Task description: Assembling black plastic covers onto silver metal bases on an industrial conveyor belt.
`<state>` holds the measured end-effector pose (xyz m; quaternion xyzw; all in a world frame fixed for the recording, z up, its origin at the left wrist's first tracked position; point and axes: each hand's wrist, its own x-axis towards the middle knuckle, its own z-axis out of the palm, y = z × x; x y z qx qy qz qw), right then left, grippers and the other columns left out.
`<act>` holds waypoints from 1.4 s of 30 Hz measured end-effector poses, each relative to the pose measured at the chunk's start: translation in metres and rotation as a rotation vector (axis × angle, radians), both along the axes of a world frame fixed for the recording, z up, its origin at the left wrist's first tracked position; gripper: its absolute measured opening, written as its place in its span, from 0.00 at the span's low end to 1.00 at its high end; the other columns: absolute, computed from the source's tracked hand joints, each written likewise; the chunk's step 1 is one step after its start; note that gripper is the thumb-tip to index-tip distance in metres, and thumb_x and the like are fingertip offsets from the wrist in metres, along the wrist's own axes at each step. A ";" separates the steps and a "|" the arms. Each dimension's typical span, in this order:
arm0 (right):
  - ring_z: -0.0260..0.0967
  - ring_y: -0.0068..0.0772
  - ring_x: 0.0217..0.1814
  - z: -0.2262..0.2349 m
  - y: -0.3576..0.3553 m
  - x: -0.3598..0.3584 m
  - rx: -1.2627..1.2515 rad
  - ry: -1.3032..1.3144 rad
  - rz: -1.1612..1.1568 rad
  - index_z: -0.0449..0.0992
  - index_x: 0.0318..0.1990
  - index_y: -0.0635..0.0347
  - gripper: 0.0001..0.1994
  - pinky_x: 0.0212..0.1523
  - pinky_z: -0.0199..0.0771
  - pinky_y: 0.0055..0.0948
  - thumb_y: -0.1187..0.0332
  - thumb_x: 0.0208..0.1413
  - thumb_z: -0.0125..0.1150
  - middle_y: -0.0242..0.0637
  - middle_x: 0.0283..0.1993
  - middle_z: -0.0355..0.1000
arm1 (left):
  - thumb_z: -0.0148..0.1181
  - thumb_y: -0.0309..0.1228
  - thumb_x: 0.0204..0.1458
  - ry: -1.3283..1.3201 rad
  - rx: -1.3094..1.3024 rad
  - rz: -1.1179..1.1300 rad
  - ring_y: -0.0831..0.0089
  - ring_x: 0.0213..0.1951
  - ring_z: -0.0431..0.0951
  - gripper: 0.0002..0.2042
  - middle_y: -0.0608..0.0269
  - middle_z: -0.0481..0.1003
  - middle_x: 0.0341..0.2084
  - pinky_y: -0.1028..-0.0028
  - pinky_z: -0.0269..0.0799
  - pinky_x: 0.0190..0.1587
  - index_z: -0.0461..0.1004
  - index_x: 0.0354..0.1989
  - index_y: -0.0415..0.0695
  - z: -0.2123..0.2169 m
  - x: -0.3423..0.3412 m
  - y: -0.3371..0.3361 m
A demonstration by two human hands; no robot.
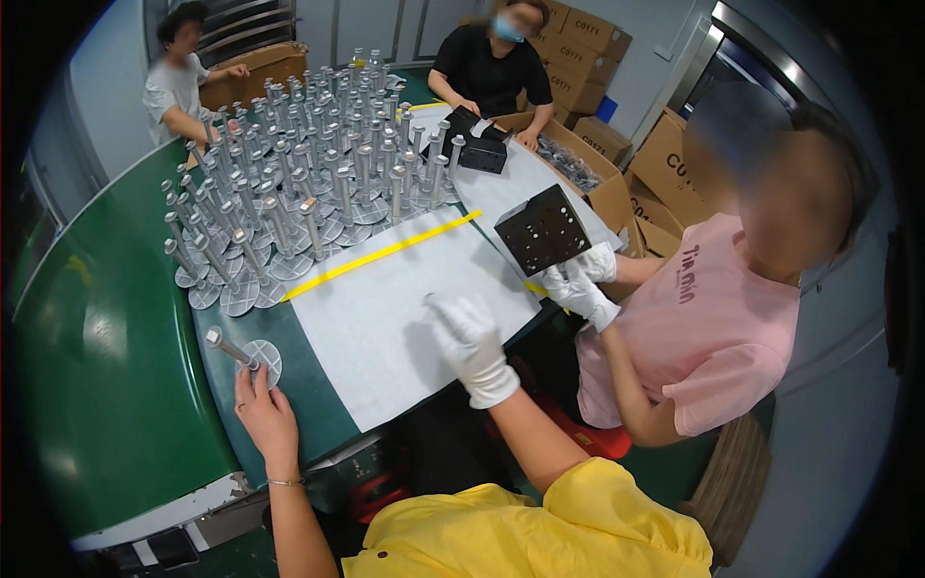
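A grey post with a round, ribbed base [263,363] stands tilted near the table's edge on the left. My bare left hand [263,414] has its fingers closed at the near side of that base. White-gloved, my right hand [469,347] is raised over a white sheet [376,337] on the table. Its fingers look bent but are blurred, and whether anything is in them cannot be made out. Beyond a yellow strip [385,254] many similar grey posts [308,183] stand crowded together.
To my right a person in pink with white gloves [583,289] holds a black box-shaped part with holes [542,229]. Another black part [482,154] lies farther back, by an open carton [602,188]. Two more people are across the table. Stacked cartons [578,48] stand behind.
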<state>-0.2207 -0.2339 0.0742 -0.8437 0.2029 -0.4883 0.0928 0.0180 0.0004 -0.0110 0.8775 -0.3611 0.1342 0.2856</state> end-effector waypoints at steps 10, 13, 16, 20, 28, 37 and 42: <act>0.68 0.60 0.63 0.059 -0.118 -0.034 0.148 0.639 -0.653 0.74 0.63 0.47 0.31 0.62 0.69 0.56 0.45 0.54 0.68 0.52 0.74 0.59 | 0.57 0.21 0.56 0.006 -0.006 0.020 0.48 0.69 0.64 0.20 0.47 0.67 0.65 0.54 0.60 0.67 0.75 0.59 0.40 0.000 0.001 0.003; 0.72 0.62 0.60 0.030 -0.160 -0.044 0.252 0.675 -0.484 0.76 0.63 0.48 0.32 0.59 0.76 0.50 0.40 0.57 0.63 0.58 0.70 0.64 | 0.56 0.21 0.56 0.005 -0.008 0.012 0.48 0.69 0.63 0.20 0.47 0.67 0.65 0.54 0.60 0.67 0.75 0.59 0.40 0.001 -0.001 -0.002; 0.73 0.59 0.60 0.016 -0.185 -0.041 0.344 0.698 -0.317 0.77 0.62 0.51 0.28 0.62 0.73 0.44 0.44 0.61 0.60 0.55 0.66 0.69 | 0.56 0.22 0.56 0.026 -0.010 0.008 0.48 0.69 0.63 0.20 0.48 0.67 0.66 0.54 0.60 0.67 0.75 0.59 0.40 0.004 -0.003 -0.003; 0.74 0.52 0.60 0.018 -0.194 -0.029 0.484 0.756 -0.186 0.79 0.58 0.55 0.25 0.62 0.71 0.39 0.50 0.59 0.58 0.50 0.58 0.77 | 0.56 0.22 0.56 0.026 0.014 0.021 0.49 0.69 0.63 0.20 0.48 0.66 0.66 0.54 0.60 0.67 0.75 0.59 0.40 0.004 -0.002 0.001; 0.79 0.51 0.50 0.061 -0.186 -0.041 0.850 0.930 -0.378 0.82 0.48 0.72 0.34 0.50 0.76 0.40 0.44 0.49 0.63 0.57 0.46 0.80 | 0.56 0.23 0.57 0.020 0.006 0.017 0.50 0.70 0.62 0.21 0.48 0.66 0.66 0.54 0.59 0.67 0.75 0.60 0.42 0.002 -0.003 -0.003; 0.75 0.50 0.58 0.077 -0.167 -0.021 0.937 1.148 -0.170 0.75 0.62 0.61 0.36 0.48 0.83 0.48 0.54 0.45 0.75 0.50 0.60 0.75 | 0.60 0.24 0.56 0.013 0.039 -0.050 0.46 0.68 0.65 0.21 0.46 0.68 0.64 0.53 0.61 0.66 0.76 0.60 0.44 -0.003 -0.008 0.030; 0.79 0.46 0.48 0.051 -0.180 -0.042 0.486 1.263 -0.351 0.85 0.47 0.61 0.30 0.52 0.76 0.36 0.52 0.36 0.76 0.49 0.46 0.82 | 0.63 0.27 0.55 -0.047 0.032 -0.195 0.46 0.68 0.65 0.23 0.47 0.67 0.66 0.52 0.62 0.67 0.75 0.61 0.46 0.006 -0.048 0.035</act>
